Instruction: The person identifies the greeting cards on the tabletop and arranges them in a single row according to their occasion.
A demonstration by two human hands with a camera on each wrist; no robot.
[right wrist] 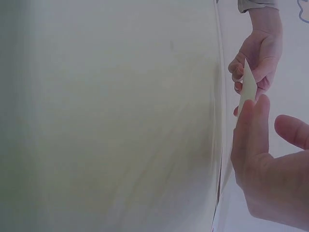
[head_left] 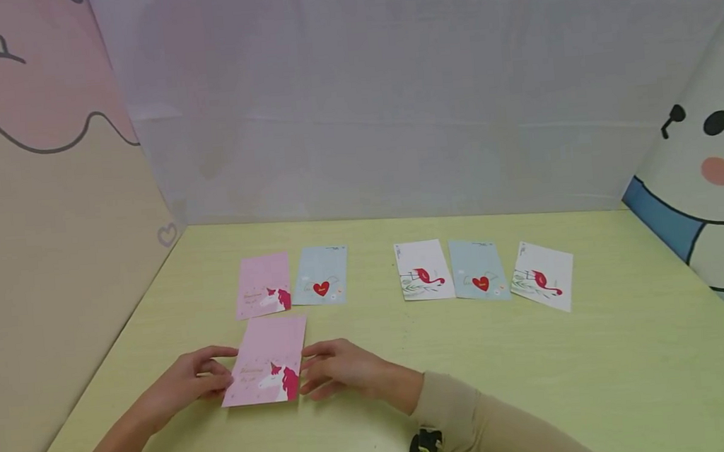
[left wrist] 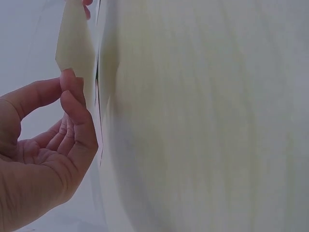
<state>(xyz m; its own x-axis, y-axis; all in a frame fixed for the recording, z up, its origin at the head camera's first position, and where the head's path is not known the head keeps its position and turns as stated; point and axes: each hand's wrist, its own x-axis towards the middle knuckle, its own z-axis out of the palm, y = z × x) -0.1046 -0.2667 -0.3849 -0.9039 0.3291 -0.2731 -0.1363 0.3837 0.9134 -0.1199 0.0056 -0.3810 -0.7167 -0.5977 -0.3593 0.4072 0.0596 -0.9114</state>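
Note:
A pink card with a unicorn printed on it is held slightly above the table by its left edge. My left hand pinches that edge; the left wrist view shows the thumb and fingers closing on the card's pale underside. At the card's right edge is my right hand, its fingers nearly straight. In the right wrist view its fingertips lie by the card, with the thumb standing apart from them.
Behind the held card lie another pink unicorn card and a blue heart card. Farther right lie a white flamingo card, a second blue heart card and a tilted flamingo card. Screens enclose the table.

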